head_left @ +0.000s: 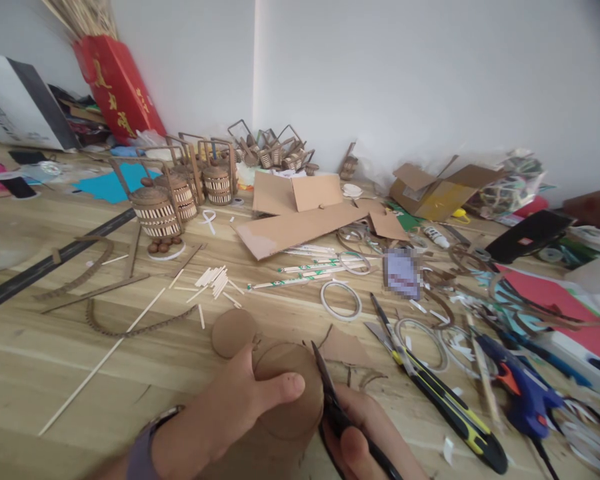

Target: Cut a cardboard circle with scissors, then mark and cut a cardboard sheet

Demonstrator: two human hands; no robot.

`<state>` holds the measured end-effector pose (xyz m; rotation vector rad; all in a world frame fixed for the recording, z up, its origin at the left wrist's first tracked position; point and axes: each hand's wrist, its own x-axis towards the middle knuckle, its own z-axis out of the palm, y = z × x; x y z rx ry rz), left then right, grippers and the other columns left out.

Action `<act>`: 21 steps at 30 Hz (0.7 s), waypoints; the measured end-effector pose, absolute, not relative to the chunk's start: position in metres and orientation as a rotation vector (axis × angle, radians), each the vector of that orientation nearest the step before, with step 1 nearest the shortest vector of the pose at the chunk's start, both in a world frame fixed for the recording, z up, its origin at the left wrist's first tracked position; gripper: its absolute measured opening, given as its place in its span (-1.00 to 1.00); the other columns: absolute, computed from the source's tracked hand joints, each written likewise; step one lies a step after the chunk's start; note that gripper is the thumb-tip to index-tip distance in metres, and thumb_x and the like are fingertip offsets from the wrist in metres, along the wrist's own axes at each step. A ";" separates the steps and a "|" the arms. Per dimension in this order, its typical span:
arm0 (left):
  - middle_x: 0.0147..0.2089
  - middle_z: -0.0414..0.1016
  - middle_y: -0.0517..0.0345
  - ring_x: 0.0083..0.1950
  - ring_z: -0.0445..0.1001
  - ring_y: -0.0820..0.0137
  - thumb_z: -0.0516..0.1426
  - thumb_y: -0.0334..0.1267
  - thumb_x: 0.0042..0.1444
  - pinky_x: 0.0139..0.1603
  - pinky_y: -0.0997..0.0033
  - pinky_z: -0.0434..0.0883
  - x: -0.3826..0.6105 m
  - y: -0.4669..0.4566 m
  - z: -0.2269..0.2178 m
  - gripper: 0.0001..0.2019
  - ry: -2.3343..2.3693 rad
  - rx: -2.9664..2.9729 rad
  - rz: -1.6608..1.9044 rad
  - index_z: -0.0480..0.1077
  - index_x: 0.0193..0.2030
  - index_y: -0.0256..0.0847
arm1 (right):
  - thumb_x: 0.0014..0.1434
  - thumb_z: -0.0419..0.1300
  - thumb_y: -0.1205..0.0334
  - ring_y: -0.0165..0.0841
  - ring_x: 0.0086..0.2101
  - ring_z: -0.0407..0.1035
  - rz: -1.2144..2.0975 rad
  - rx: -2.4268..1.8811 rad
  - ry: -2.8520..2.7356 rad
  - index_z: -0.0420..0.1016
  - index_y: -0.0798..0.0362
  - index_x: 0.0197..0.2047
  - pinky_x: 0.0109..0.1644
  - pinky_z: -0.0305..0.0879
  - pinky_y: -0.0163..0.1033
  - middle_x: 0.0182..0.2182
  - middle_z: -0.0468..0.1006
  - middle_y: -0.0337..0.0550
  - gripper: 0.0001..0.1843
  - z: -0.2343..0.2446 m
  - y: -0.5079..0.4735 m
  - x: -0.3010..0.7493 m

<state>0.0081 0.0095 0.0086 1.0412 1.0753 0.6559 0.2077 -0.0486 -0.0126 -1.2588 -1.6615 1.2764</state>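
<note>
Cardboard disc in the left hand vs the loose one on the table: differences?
The held disc is gripped in the left hand; the loose disc lies on the table. Scissors in the right hand are at the held disc's edge; the loose disc is apart from them. The held disc looks larger than the loose disc, perhaps from being nearer. Both are brown and roughly round.

Plain wall behind a wooden table, evenly lit.
The wall (430,73) is smooth and pale grey; one lighter vertical strip (257,60) runs down it, corner or joint undetermined. The table (25,373) shows light-brown wood with visible grain, extending back toward the wall. Light is soft and diffuse across both surfaces.
</note>
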 end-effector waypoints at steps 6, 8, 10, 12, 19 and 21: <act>0.19 0.57 -0.09 0.17 0.52 -0.05 0.34 -0.05 -0.06 0.21 0.03 0.38 0.009 0.010 0.010 -0.38 1.091 1.049 0.638 0.43 0.15 -0.23 | 0.15 -0.15 -0.60 -0.38 -0.57 0.08 1.354 -1.224 -1.682 0.48 0.01 -0.36 -0.47 0.07 -0.27 -0.68 0.16 -0.31 -0.17 -0.008 -0.042 0.206; 0.19 0.56 -0.09 0.18 0.51 -0.05 0.34 -0.05 -0.06 0.21 0.03 0.38 0.009 0.011 0.011 -0.38 1.086 1.048 0.639 0.43 0.15 -0.23 | 0.16 -0.15 -0.59 -0.39 -0.52 0.09 1.334 -1.210 -1.690 0.36 0.02 -0.45 -0.48 0.03 -0.28 -0.61 0.18 -0.27 -0.20 -0.008 -0.041 0.204; 0.20 0.56 -0.09 0.19 0.50 -0.05 0.34 -0.03 -0.07 0.22 0.01 0.37 0.009 0.011 0.010 -0.35 1.090 1.042 0.634 0.41 0.16 -0.23 | 0.15 -0.14 -0.59 -0.41 -0.51 0.06 1.361 -1.200 -1.690 0.29 0.03 -0.46 -0.48 -0.01 -0.29 -0.56 0.20 -0.27 -0.21 -0.009 -0.040 0.204; 0.20 0.55 -0.12 0.21 0.48 -0.07 0.34 -0.02 -0.09 0.25 -0.01 0.35 0.009 0.011 0.009 -0.32 1.087 1.044 0.620 0.39 0.17 -0.26 | 0.16 -0.14 -0.59 -0.42 -0.49 0.04 1.373 -1.183 -1.682 0.26 0.03 -0.45 -0.47 -0.02 -0.30 -0.54 0.18 -0.28 -0.22 -0.009 -0.040 0.203; 0.31 0.45 -0.11 0.20 0.48 -0.10 0.33 0.01 -0.05 0.23 -0.07 0.35 0.008 0.011 0.009 -0.38 1.058 1.066 0.608 0.44 0.14 -0.22 | 0.14 -0.16 -0.60 -0.40 -0.46 0.04 1.370 -1.202 -1.668 0.22 0.02 -0.45 -0.42 0.02 -0.30 -0.52 0.10 -0.29 -0.22 -0.008 -0.042 0.203; 0.29 0.47 -0.11 0.20 0.48 -0.10 0.34 0.00 -0.05 0.23 -0.07 0.34 0.008 0.011 0.010 -0.39 1.048 1.063 0.613 0.45 0.14 -0.22 | 0.13 -0.16 -0.61 -0.40 -0.45 0.03 1.371 -1.222 -1.669 0.19 0.01 -0.46 -0.41 -0.01 -0.30 -0.52 0.09 -0.29 -0.22 -0.007 -0.042 0.203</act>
